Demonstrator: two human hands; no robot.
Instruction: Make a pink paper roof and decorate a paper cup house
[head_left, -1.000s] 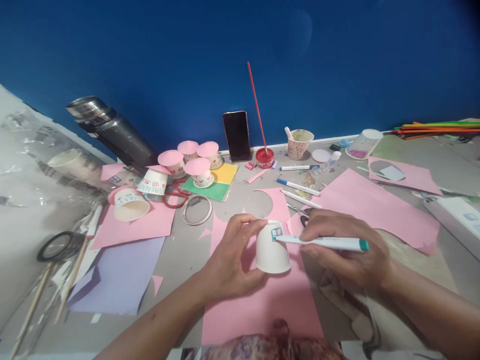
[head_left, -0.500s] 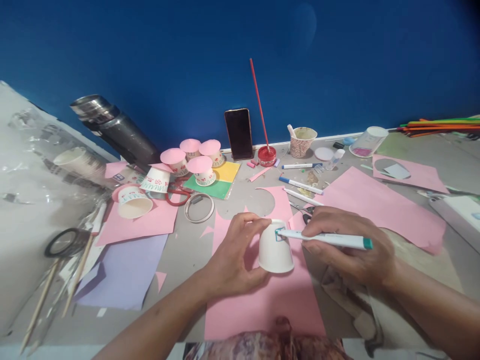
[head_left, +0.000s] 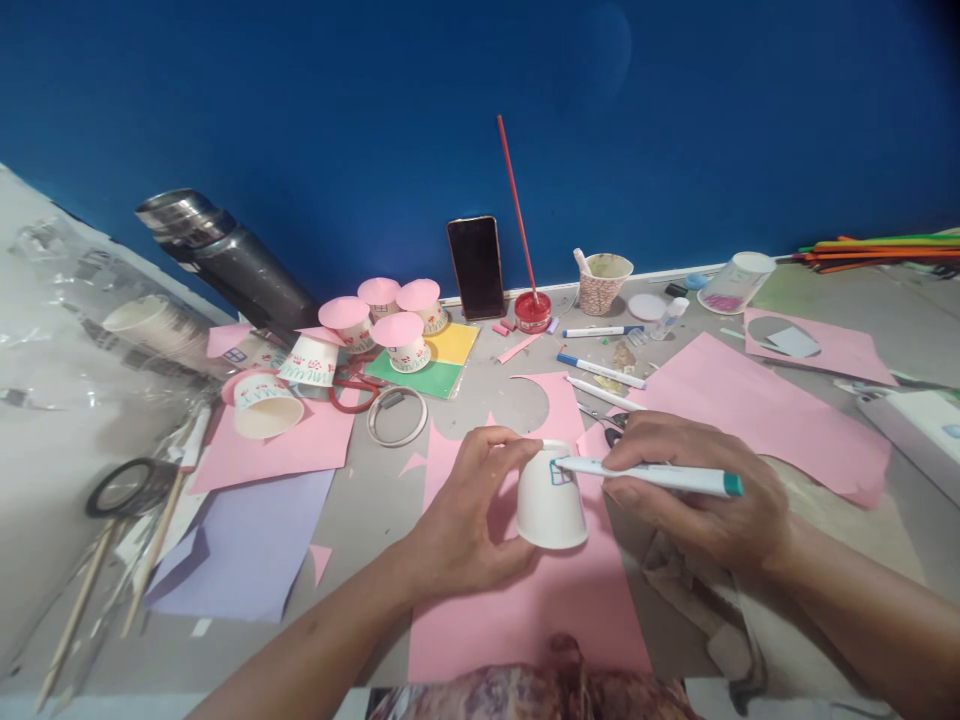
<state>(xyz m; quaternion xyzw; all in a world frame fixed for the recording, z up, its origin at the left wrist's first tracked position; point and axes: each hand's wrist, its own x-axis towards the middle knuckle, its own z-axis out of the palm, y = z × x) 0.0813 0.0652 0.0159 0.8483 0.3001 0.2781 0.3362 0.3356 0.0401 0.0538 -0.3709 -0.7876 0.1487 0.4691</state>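
Note:
My left hand (head_left: 480, 510) grips a white paper cup (head_left: 551, 515), held upside down with its wide rim towards me. On the cup's side is a small window drawing (head_left: 561, 472) in green-blue and purple lines. A white marker with a green end (head_left: 660, 478) is pinched in my right hand (head_left: 697, 490), its tip touching the top left of that window. Beneath both hands lies a pink paper sheet (head_left: 525, 620) with round pieces cut from its far edge.
Decorated paper cups with pink tops (head_left: 399, 345) stand at the back left, near a dark thermos (head_left: 232, 265). A phone (head_left: 476, 268) leans on the blue wall beside a red pot (head_left: 533, 315) with a brush. Markers (head_left: 600, 370), scissors (head_left: 611, 425) and pink paper (head_left: 757, 410) lie right.
The marker tip has shifted slightly left on the cup, showing more of the window's crossed lines. Both hands keep their hold.

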